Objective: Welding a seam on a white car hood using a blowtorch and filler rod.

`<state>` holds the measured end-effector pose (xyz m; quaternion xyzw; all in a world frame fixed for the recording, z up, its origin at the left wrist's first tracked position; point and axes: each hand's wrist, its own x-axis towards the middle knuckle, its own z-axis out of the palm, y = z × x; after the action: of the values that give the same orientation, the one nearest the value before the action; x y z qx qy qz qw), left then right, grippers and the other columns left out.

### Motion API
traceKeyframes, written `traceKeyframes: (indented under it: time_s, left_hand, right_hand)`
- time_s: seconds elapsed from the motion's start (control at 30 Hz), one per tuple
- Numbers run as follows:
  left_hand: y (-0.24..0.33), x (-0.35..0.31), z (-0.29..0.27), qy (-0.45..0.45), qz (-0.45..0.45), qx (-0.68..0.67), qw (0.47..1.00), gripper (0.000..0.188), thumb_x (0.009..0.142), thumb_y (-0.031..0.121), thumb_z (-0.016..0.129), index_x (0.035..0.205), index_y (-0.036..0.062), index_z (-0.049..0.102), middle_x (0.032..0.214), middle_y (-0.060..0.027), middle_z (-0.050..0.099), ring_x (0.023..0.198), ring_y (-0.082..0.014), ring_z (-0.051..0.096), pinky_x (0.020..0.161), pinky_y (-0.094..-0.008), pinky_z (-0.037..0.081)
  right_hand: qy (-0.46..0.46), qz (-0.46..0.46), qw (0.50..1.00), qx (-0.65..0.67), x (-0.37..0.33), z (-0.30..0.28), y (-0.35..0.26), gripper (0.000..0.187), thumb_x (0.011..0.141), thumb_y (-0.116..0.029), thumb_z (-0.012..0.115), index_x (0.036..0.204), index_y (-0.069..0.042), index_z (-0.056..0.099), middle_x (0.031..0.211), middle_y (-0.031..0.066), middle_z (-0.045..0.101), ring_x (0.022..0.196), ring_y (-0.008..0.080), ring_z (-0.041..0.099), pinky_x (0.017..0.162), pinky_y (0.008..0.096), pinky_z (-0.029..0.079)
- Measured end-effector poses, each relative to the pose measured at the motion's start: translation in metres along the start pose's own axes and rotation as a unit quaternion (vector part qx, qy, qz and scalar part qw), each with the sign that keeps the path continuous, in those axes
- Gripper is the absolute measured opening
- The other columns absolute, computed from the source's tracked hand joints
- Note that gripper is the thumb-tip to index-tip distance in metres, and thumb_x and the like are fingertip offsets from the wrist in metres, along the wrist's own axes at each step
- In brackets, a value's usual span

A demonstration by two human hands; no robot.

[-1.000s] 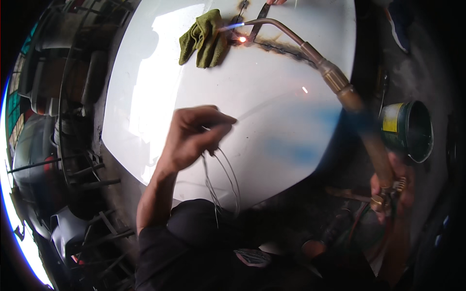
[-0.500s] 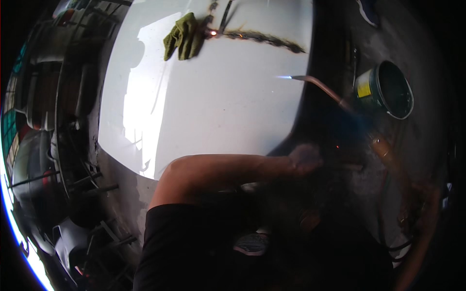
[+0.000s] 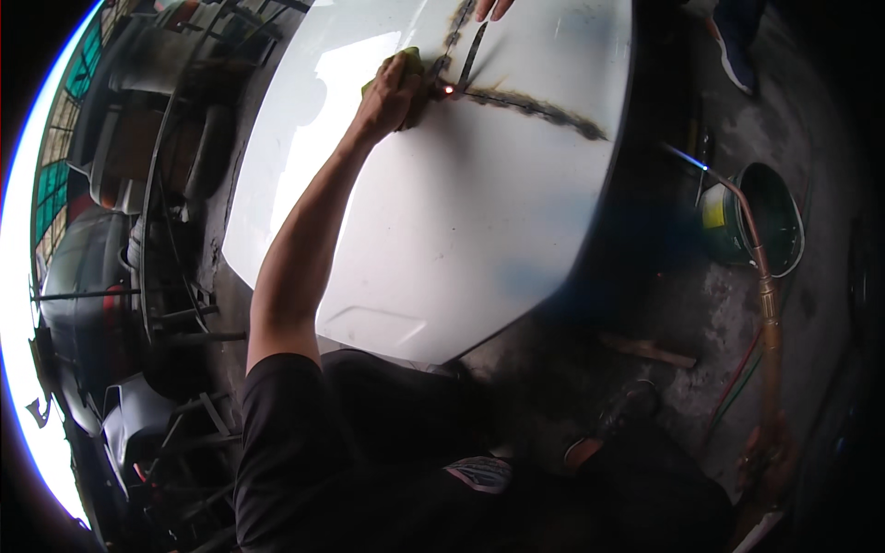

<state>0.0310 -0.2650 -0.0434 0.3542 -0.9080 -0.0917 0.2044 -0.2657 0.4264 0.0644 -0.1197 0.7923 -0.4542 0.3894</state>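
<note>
My left hand (image 3: 389, 92) reaches far across the white car panel (image 3: 433, 230) and presses a yellow-green cloth (image 3: 407, 61) against the panel beside a glowing orange spot (image 3: 449, 89). A dark scorched seam (image 3: 539, 108) runs right from that spot. My right hand (image 3: 770, 452), blurred at the lower right, holds the copper gas torch (image 3: 765, 295). Its blue flame (image 3: 684, 157) burns off the panel's right edge, above the floor.
A green open can (image 3: 765, 221) stands on the concrete floor just right of the torch tip. Another person's fingertips (image 3: 493, 7) rest on the panel's far edge. Metal racks and car parts (image 3: 157, 203) crowd the left side. A wooden stick (image 3: 645, 350) lies on the floor.
My left hand went from holding thin wire near my body out to the green cloth. The torch swung from the seam to the right, off the panel, toward the can.
</note>
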Motion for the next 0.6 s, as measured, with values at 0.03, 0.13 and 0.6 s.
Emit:
traceKeyframes:
  time_s: [0.03,0.13,0.6]
  left_hand:
    - [0.007,0.005,0.012,-0.035,0.005,-0.028,0.999,0.056,0.102,0.027,0.054,0.147,-0.0047,0.048,0.149,-0.0229,0.051,0.141,-0.0368,0.047,0.114,-0.043,0.042]
    - [0.012,0.003,0.029,-0.026,-0.006,-0.077,0.997,0.052,0.103,0.026,0.054,0.144,-0.0053,0.05,0.145,-0.0243,0.055,0.136,-0.0393,0.052,0.113,-0.0424,0.042]
    - [0.07,-0.054,0.027,0.055,0.103,0.084,0.99,0.039,0.098,0.019,0.06,0.134,0.003,0.063,0.136,-0.0182,0.064,0.126,-0.0361,0.061,0.103,-0.0436,0.051]
  right_hand:
    - [-0.009,0.026,0.999,0.019,-0.002,-0.003,0.001,0.052,0.107,-0.045,0.041,0.11,0.002,0.062,0.1,0.0188,0.068,0.063,0.0255,0.069,0.049,0.0334,0.058]
    - [-0.035,0.091,0.993,0.073,-0.001,-0.008,0.003,0.053,0.107,-0.046,0.041,0.112,0.003,0.062,0.1,0.0186,0.068,0.062,0.0251,0.069,0.048,0.0331,0.058]
    - [0.002,0.109,0.975,0.196,0.0,-0.022,0.046,0.063,0.107,-0.055,0.037,0.113,0.004,0.06,0.082,0.0197,0.069,0.047,0.026,0.064,0.035,0.0317,0.054]
